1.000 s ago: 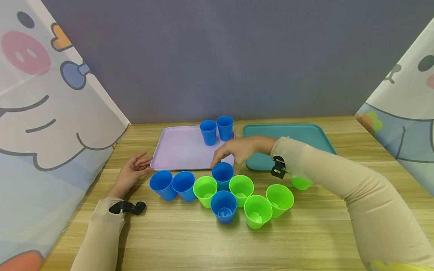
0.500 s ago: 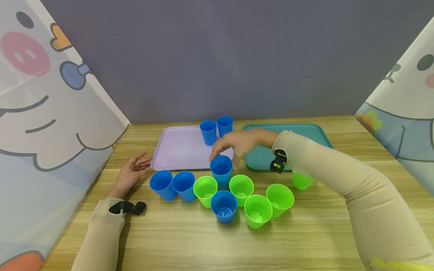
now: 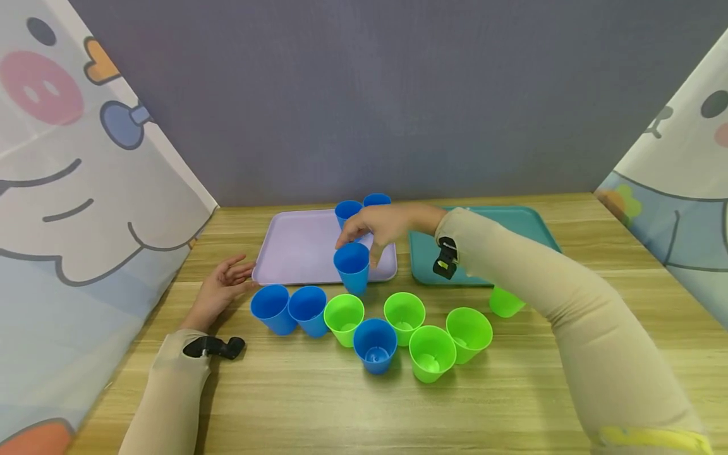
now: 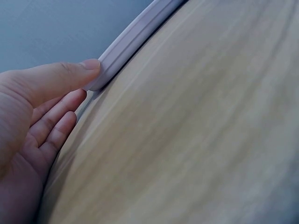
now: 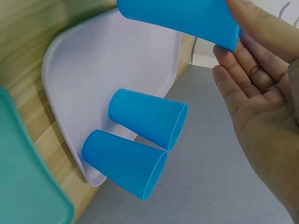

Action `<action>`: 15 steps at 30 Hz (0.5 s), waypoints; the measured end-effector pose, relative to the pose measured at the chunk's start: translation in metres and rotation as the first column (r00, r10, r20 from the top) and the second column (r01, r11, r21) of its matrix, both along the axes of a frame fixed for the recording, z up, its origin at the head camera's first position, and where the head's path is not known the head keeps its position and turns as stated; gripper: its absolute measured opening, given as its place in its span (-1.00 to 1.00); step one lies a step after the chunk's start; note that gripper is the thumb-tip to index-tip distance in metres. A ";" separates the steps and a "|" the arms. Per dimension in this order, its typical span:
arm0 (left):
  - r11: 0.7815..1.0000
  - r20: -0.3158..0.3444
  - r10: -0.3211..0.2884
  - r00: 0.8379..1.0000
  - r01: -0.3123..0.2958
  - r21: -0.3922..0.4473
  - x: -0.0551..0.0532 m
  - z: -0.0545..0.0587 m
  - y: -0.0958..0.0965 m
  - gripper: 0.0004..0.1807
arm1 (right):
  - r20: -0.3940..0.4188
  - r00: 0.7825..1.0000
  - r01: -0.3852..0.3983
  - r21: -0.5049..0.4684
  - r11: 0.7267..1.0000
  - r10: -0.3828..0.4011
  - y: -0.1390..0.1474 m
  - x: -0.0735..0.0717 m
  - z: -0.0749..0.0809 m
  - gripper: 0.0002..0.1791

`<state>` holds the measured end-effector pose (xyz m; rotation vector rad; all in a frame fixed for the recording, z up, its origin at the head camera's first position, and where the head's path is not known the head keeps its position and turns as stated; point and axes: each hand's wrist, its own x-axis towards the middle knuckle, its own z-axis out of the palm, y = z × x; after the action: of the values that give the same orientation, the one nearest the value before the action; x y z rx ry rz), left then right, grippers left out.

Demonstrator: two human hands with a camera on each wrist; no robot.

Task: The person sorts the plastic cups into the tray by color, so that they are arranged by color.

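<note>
My right hand (image 3: 380,226) pinches a blue cup (image 3: 352,268) by its rim, thumb and fingers at opposite sides. The cup hangs upright over the front edge of the lilac tray (image 3: 296,249); in the right wrist view the held cup (image 5: 182,18) appears sideways, above the tray. Two blue cups (image 5: 147,116) stand in the tray's back right corner, partly hidden by my right hand in the head view. My left hand (image 3: 218,291) lies at the tray's front left corner with loose fingers. In the left wrist view its thumb touches the tray rim (image 4: 131,42).
In front of the trays stand blue cups (image 3: 375,346) and several green cups (image 3: 432,355), some touching. One more green cup (image 3: 506,302) sits partly under my right forearm. A teal tray (image 3: 512,218) lies at the right, and a grey wall (image 3: 398,101) rises behind.
My right hand has lifted the blue cup from among the others and carried it left and back to the lilac tray's front edge. My left hand has stayed put.
</note>
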<state>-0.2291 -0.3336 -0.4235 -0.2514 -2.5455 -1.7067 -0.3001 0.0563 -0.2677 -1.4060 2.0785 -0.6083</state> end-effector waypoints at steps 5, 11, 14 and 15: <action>1.000 -0.001 -0.002 1.000 0.002 0.000 -0.001 -0.002 0.000 -0.17 | 0.002 0.999 0.053 -0.004 0.999 -0.053 -0.009 -0.007 0.000 -0.31; 1.000 0.004 0.001 1.000 -0.001 -0.015 -0.002 -0.001 0.000 -0.18 | 0.002 0.994 0.112 -0.019 0.994 -0.112 -0.020 -0.017 -0.005 -0.30; 1.000 0.000 -0.007 1.000 0.007 -0.015 -0.002 0.000 0.001 -0.18 | -0.029 0.990 0.136 -0.026 0.990 -0.137 -0.025 -0.021 -0.007 -0.30; 1.000 -0.004 -0.010 1.000 0.010 -0.018 -0.002 0.000 0.001 -0.18 | -0.036 0.989 0.143 -0.029 0.989 -0.144 -0.027 -0.022 -0.008 -0.30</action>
<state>-0.2309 -0.3329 -0.4234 -0.2684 -2.5625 -1.6852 -0.3218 0.0293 -0.2758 -1.2989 2.2242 -0.6734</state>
